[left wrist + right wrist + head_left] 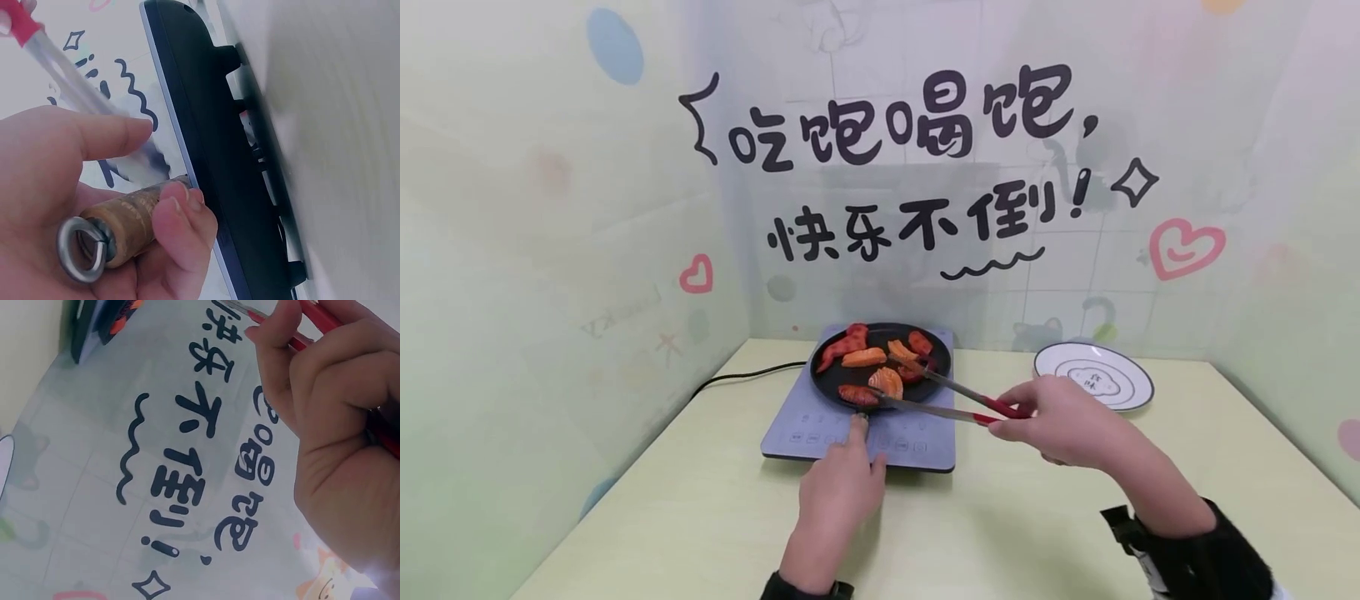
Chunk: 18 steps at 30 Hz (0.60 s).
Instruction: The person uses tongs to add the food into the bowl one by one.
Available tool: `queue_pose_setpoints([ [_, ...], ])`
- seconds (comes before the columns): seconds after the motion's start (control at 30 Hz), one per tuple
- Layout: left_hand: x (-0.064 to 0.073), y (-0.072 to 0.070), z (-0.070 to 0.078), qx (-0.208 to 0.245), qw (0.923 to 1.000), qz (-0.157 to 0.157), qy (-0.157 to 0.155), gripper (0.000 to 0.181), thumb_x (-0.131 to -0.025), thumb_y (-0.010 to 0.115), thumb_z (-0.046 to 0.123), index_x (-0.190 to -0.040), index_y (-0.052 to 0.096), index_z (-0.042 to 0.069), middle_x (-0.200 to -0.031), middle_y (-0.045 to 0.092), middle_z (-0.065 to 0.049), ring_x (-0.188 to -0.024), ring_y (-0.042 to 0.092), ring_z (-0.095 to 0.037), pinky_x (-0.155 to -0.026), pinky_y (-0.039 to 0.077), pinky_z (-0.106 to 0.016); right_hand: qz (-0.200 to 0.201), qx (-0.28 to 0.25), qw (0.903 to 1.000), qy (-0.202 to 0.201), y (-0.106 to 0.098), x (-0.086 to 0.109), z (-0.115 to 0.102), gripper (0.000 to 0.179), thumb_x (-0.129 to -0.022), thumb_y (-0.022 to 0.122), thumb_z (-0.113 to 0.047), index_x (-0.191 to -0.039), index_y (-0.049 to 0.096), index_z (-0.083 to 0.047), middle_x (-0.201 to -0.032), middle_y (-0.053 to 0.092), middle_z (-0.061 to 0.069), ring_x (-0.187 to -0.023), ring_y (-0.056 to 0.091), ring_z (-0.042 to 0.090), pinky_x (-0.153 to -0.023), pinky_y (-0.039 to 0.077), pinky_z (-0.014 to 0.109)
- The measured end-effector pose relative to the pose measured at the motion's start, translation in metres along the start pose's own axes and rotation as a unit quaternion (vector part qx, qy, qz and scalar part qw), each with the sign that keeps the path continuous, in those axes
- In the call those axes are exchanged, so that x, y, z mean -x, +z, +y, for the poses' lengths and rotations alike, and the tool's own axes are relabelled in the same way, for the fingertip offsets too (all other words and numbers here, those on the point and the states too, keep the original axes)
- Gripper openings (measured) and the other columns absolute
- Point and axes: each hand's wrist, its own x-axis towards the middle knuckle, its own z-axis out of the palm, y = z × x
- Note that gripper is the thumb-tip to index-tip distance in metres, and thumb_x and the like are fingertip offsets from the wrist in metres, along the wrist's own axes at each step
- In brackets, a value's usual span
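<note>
My left hand grips the wooden handle of a black frying pan, which has a metal ring at its end. My right hand holds metal tongs with red grips. The tong arms are spread over the pan, their tips near a round orange piece and a scored reddish-brown piece; whether they touch food cannot be told. Also in the pan are a long red marbled piece, an orange slice and several other pieces, one partly hidden by the tongs.
Under the pan is a bluish-grey induction cooker, its black cord running left. A white plate with dark rings stands behind the right hand, partly covered by it. Printed sheets wall the table at the back and sides.
</note>
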Motion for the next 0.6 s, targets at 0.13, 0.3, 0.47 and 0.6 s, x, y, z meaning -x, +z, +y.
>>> queue_pose_setpoints([
  [0.13, -0.001, -0.002, -0.001, -0.007, 1.0, -0.005, -0.005, 0.069, -0.104, 0.068, 0.039, -0.162, 0.043, 0.01, -0.117, 0.074, -0.028, -0.06, 0.058, -0.026, -0.05, 0.044, -0.041, 0.025, 0.002, 0.9997, 0.005, -0.009, 0.011, 0.024, 0.049, -0.097, 0.078, -0.031, -0.135, 0.07, -0.003, -0.086, 0.066, 0.005, -0.05, 0.048, 0.016, -0.05, 0.043, 0.03],
  [0.3, -0.004, -0.003, -0.002, -0.006, 0.9998, -0.015, -0.011, 0.071, -0.105, 0.066, 0.04, -0.164, 0.04, 0.011, -0.129, 0.071, -0.029, -0.065, 0.059, -0.027, -0.052, 0.044, -0.041, 0.073, 0.021, 0.9971, 0.008, -0.019, 0.025, 0.049, 0.051, -0.099, 0.075, -0.035, -0.137, 0.068, -0.001, -0.082, 0.063, 0.005, -0.051, 0.052, 0.016, -0.05, 0.045, 0.03],
  [0.47, -0.006, -0.005, -0.005, -0.006, 0.9997, -0.019, -0.012, 0.071, -0.105, 0.066, 0.04, -0.164, 0.04, 0.011, -0.132, 0.07, -0.029, -0.068, 0.061, -0.027, -0.052, 0.045, -0.041, 0.105, 0.03, 0.9934, 0.035, -0.02, 0.039, 0.072, 0.057, -0.105, 0.067, -0.039, -0.145, 0.059, 0.001, -0.075, 0.058, 0.004, -0.052, 0.053, 0.016, -0.048, 0.045, 0.031],
  [0.6, -0.005, -0.005, -0.007, -0.011, 0.9996, -0.021, -0.013, 0.07, -0.105, 0.066, 0.04, -0.164, 0.041, 0.011, -0.131, 0.07, -0.029, -0.071, 0.062, -0.028, -0.054, 0.046, -0.042, 0.126, 0.046, 0.9889, 0.064, -0.019, 0.045, 0.092, 0.066, -0.109, 0.058, -0.041, -0.154, 0.045, 0.005, -0.081, 0.063, 0.004, -0.058, 0.059, 0.017, -0.052, 0.048, 0.032],
])
